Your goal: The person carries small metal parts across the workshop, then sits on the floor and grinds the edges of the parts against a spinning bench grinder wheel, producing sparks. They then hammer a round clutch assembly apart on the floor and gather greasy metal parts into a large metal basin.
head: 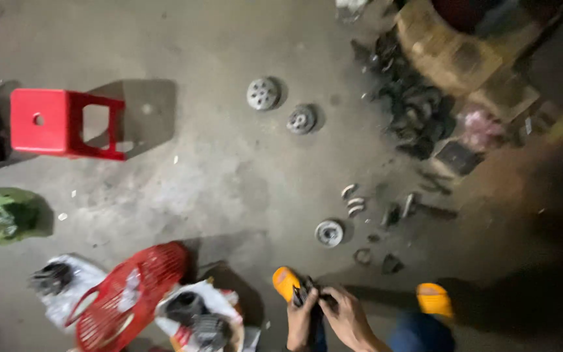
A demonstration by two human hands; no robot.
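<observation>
While blurred, a dark part (312, 294) sits pinched between both hands' fingers (304, 301).

The person is wearing orange slippers (434, 298) and blue trousers (418, 334); both hands (330, 313) are showing bare, with no sleeves.

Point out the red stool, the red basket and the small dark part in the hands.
Red stool (40, 120): head view, on its seat top.
Red basket (131, 293): head view, on its mesh wall.
Small dark part (309, 291): head view, on its exposed top, above both hands.
</observation>
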